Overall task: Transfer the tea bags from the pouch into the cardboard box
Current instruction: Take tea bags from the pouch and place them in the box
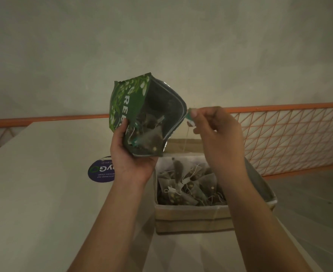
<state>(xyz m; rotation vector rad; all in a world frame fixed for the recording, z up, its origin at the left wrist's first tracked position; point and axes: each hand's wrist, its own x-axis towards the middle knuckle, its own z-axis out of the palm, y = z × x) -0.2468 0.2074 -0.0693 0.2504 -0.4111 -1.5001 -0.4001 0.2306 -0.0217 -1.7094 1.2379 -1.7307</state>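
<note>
Several tea bags (183, 185) already fill the cardboard box (193, 218); more remain in the pouch (142, 118) our left hand (130, 160) grips. Our right hand (216, 132) pinches a tag (190, 116), its bag dangling over the box; next we should lower and release.

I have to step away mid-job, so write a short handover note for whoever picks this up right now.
Left hand grips the open green pouch, raised over the table.
Right hand pinches a tea bag tag; its string hangs toward the cardboard box.
Done: many tea bags lie in the box.
Left: several bags remain in the pouch; lower this one in, then move the rest.
</note>
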